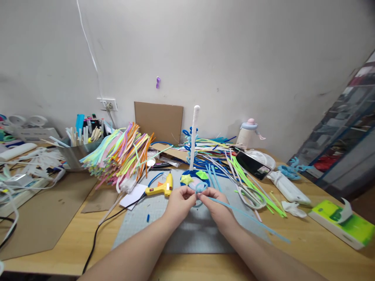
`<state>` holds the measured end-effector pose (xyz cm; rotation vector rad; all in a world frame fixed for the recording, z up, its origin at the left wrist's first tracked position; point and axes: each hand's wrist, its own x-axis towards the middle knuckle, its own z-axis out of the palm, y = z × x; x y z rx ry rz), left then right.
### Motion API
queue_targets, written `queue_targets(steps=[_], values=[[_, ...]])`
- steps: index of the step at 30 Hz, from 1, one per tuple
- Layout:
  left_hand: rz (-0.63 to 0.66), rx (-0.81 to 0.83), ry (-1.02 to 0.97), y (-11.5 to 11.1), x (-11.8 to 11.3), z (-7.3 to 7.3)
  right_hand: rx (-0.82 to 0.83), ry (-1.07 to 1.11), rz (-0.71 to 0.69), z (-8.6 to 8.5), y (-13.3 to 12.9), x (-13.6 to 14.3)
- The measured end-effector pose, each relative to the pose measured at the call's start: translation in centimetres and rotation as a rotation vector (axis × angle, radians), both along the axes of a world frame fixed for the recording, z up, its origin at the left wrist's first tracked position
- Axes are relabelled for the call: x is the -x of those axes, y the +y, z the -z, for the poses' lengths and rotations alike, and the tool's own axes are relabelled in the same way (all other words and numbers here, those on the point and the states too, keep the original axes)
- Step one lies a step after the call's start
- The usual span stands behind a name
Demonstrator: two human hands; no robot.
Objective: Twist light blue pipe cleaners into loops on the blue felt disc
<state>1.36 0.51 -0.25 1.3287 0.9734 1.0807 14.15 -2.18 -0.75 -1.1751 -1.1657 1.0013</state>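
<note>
Between my left hand [182, 203] and my right hand [215, 205], a light blue pipe cleaner [252, 218] is pinched; its near part is looped and its long tail runs out to the right. The fingertips of both hands nearly meet. Just beyond them stands a white upright stick [193, 136] on a round blue base [206, 180], with a yellow star [186, 179] and a green star [202, 175] on it. Blue curled pieces [187, 146] are around the stick. A grey mat [202, 242] lies beneath my hands.
Left of my hands lies a yellow glue gun [160, 188] with a black cord. Scissors [250, 195], a phone [253, 165] and green pipe cleaners [259, 191] are on the right. A colourful bundle [123, 156], a metal container [74, 154] and a bottle [247, 134] stand farther back.
</note>
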Motion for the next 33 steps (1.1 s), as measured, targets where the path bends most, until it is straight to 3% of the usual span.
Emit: queue_targets(steps=[9, 14, 19, 26, 33], values=[[-0.004, 0.017, -0.034, -0.3, 0.0, -0.8, -0.055, -0.019, -0.02, -0.7, -0.8, 0.5], [-0.005, 0.011, -0.018, -0.1, 0.0, -0.4, -0.023, 0.113, -0.03, -0.5, -0.6, 0.4], [-0.077, -0.169, 0.178, -0.2, 0.2, -0.4, 0.066, 0.184, -0.001, -0.1, -0.3, 0.5], [-0.136, -0.396, 0.37, -0.5, 0.5, -0.3, 0.058, 0.195, 0.009, 0.6, -0.2, 0.7], [-0.15, -0.304, 0.324, -0.7, 0.2, 0.0, 0.051, 0.176, -0.009, 0.5, 0.0, 0.5]])
